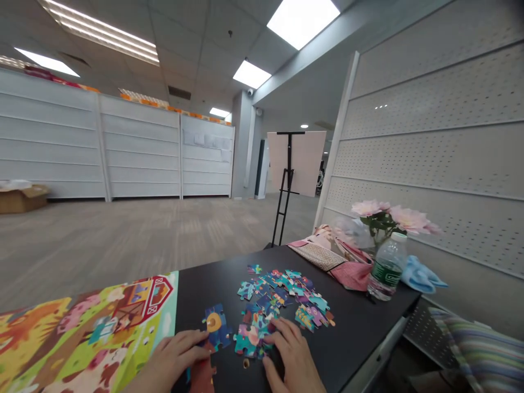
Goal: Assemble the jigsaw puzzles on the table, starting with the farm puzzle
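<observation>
My left hand (176, 352) lies on the table with fingers stretched out, touching the edge of some joined puzzle pieces (218, 330). A reddish-brown puzzle section (202, 376) lies beneath and beside those fingers. My right hand (291, 352) has its fingers and thumb apart, with the fingertips on the near side of a loose heap of colorful jigsaw pieces (282, 292). Several overlapping pieces (249, 338) with teal and pink print lie by its fingertips. One tiny brown piece (246, 363) sits between the hands.
A farm picture sheet (123, 327) covers the left of the black table (352, 333). At the right back stand a water bottle (386, 267), pink flowers (393, 215), a pink fabric bag (339, 259) and a blue cloth (421, 274). An easel (284, 191) stands behind.
</observation>
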Motion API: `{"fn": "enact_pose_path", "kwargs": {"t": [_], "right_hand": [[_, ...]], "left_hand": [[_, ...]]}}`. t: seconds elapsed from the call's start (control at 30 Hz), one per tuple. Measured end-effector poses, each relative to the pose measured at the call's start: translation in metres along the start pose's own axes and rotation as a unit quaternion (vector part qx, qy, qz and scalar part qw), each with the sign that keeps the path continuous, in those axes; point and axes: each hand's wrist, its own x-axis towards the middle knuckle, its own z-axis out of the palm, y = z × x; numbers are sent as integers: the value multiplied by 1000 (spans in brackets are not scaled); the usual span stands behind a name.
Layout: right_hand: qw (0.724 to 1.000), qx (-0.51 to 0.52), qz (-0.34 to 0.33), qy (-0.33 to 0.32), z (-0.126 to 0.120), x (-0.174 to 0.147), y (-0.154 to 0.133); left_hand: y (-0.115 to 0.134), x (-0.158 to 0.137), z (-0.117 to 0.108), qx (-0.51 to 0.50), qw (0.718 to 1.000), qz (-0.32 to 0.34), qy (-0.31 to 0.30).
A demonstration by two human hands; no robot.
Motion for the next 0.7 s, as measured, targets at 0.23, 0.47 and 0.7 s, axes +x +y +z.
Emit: {"fn": "enact_pose_path", "kwargs": {"t": [0.23, 0.47, 0.7], "right_hand": [[993, 21, 40, 106, 22, -1, 17], [978, -45, 44, 200, 25, 0, 35], [986, -125, -110, -25, 18, 9, 22]], "left_hand": [[2, 4, -4, 37, 999, -3, -25], [7, 8, -8, 70, 997, -16, -26], [7, 5, -11, 41, 999, -3, -23]]}}
